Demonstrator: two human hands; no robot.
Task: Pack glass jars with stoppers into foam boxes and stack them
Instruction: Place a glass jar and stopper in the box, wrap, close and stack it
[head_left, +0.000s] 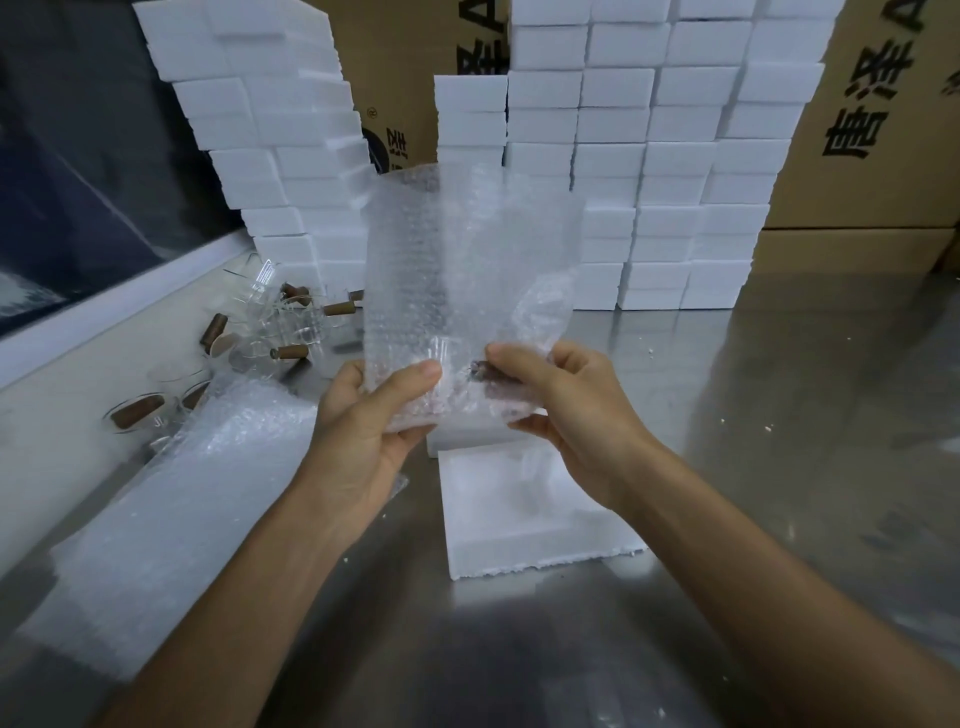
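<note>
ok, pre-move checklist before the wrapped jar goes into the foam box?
1. Left hand grips the bubble wrap: ok.
2. Right hand pinches the wrap over the brown stopper: ok.
3. Jar fully wrapped: not ok, the sheet stands up loose.
4. Open foam box below the hands: ok.
5. Stopper seated in the jar: cannot tell.
6. Foam stacks upright: not ok, the left one leans.
</note>
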